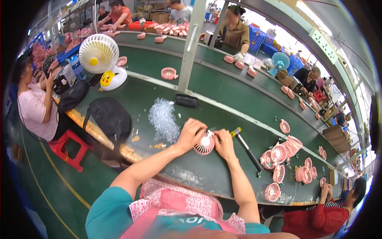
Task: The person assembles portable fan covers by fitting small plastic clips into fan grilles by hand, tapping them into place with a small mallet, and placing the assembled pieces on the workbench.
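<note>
- Currently the pink fan grille [205, 143] sits on the green table [223, 99], directly between both hands.
- Left hand [191, 134]: grip curled around the grille's left rim, fingers over its upper edge, grasping it.
- Right hand [224, 143]: grip pinched on the grille's right edge, fingertips touching it.
- Screwdriver [246, 147] lies just right of the right hand, not held.
- Heap of clear plastic bags [163, 118] left of the left hand; pile of pink grilles [284, 163] well to the right.
</note>
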A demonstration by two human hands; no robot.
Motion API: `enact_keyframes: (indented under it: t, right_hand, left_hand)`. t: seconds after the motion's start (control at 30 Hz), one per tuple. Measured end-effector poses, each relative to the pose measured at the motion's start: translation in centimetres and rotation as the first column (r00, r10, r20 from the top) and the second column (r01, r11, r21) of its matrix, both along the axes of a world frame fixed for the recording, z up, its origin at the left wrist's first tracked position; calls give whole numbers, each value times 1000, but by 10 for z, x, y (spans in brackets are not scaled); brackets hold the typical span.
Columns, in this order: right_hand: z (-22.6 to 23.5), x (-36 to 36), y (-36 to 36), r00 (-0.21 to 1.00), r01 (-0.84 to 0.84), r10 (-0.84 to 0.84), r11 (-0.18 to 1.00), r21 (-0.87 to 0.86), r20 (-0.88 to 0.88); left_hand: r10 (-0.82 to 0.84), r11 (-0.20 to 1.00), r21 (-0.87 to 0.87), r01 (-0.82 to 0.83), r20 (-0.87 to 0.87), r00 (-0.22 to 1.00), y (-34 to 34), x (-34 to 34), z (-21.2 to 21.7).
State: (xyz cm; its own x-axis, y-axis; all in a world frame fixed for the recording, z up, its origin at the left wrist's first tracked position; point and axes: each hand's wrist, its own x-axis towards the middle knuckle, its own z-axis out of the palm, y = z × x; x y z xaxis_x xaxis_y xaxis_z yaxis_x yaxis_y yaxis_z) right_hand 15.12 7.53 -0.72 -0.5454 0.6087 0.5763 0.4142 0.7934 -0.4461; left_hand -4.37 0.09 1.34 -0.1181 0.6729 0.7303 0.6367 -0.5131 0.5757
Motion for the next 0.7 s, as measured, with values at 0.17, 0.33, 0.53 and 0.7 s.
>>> enact_keyframes:
  t: [0.17,0.33,0.53,0.7]
  right_hand:
    - [5,0,-5,998,-42,43,999,-11,52]
    - [12,2,-5,999,-44,45,998,-53,24]
    - [11,4,-1,999,-33,28,994,-107,-44]
    - [14,3,-5,997,-25,14,989,-146,-74]
  left_hand:
    - [1,1000,17,1,-136,991,-13,13,4]
    - [-73,994,55,90,-265,961,-6,20,2]
    - [-34,999,28,41,-227,973,1,14,0]
    - [5,1000,16,-2,-172,985,5,11,3]
